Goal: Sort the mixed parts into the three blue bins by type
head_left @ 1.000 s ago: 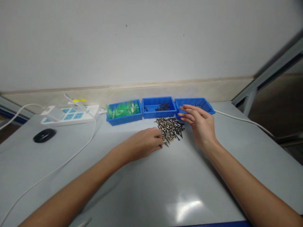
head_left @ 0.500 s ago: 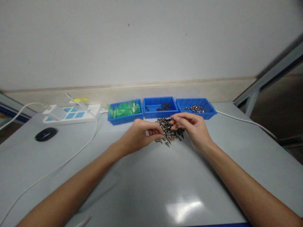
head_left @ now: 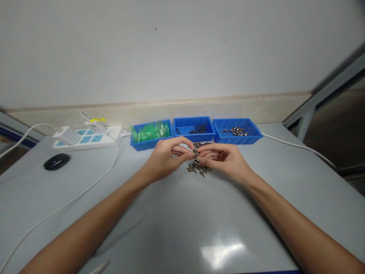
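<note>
Over a heap of small silver and black screws (head_left: pixel 199 167), my two hands meet with their fingertips almost touching. My left hand (head_left: pixel 167 158) pinches with thumb and index finger at the heap's left side. From the right, my right hand (head_left: pixel 229 158) has its thumb and fingers drawn together in a similar pinch. Whatever lies between the fingertips is too small to tell from the screws behind. Both hands cover part of the heap, mostly its right side.
Behind the heap stand a blue bin (head_left: pixel 151 143) with green plastic bags, a middle blue bin (head_left: pixel 184 136) with dark screws, and a right blue bin (head_left: pixel 252 137) with silver screws. At left are a power strip (head_left: pixel 114 137), a black mouse (head_left: pixel 56 161) and a white cable (head_left: pixel 82 189).
My right hand has moved left and slightly down, from the heap's dark right side to my left hand. My left hand has stayed nearly in place, its fingertips slightly higher.
</note>
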A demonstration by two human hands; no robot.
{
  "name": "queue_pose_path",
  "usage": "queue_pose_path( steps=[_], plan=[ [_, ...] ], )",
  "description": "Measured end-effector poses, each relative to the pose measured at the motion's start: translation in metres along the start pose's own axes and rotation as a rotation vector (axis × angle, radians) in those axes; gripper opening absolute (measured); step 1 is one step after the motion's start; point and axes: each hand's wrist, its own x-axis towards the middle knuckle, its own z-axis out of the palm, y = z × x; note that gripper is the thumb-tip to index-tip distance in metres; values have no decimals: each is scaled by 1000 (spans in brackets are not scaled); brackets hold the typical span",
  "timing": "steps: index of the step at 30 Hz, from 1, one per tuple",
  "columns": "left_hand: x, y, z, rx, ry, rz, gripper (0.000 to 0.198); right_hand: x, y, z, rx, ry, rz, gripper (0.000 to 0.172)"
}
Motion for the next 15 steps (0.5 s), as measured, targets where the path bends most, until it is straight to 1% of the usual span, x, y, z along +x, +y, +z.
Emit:
queue_pose_path(
  steps=[4,7,9,10,11,12,15],
  plan=[
    [-2,0,0,67,-51,68,10,-1,0,0,-2,0,20,28],
    [-2,-1,-1,62,-87,87,13,-1,-2,-1,7,-27,33,26],
    [-1,-3,-3,103,-95,109,11,-1,-3,-2,15,-23,40,25],
    [-1,-5,-4,160,-102,132,9,0,-4,-2,18,11,36,25],
    [-1,-7,-5,238,-117,163,8,1,-3,-4,22,73,26,25],
    [-2,-9,-6,326,-147,197,9,3,-2,-5,27,157,10,26],
    [-2,-17,-6,556,-276,256,16,8,1,-12,88,475,-57,27]
  ],
)
